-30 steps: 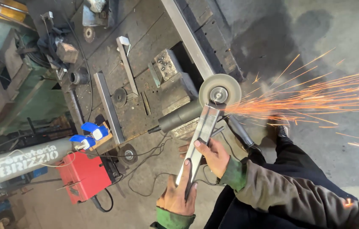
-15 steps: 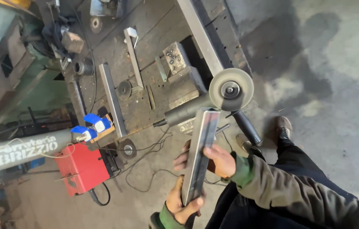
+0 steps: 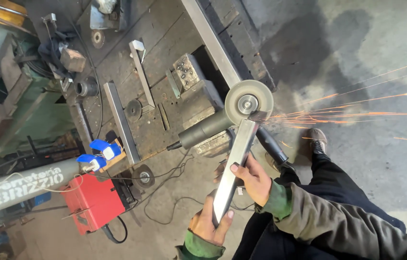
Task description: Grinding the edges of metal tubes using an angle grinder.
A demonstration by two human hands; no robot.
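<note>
With both hands I hold a long steel bar (image 3: 236, 161). My left hand (image 3: 208, 226) grips its near end; my right hand (image 3: 254, 180) grips it at mid-length. The far end of the bar presses against the round disc (image 3: 248, 102) of an angle grinder (image 3: 206, 130) that juts out from the workbench edge. Orange sparks (image 3: 348, 113) stream to the right from the contact point. A black side handle (image 3: 272, 147) of the grinder slants down just right of the bar.
The steel workbench (image 3: 165, 62) carries loose metal bars (image 3: 121, 123), discs and blocks. A red welder box (image 3: 93, 202) and a grey cylinder (image 3: 20, 185) stand at lower left, with cables on the floor. My boot (image 3: 317, 139) is on the concrete under the sparks.
Sparks flew a second ago and stopped half a second ago with the bar's tip below the disc. Now the tip touches the disc again and sparks fly right.
</note>
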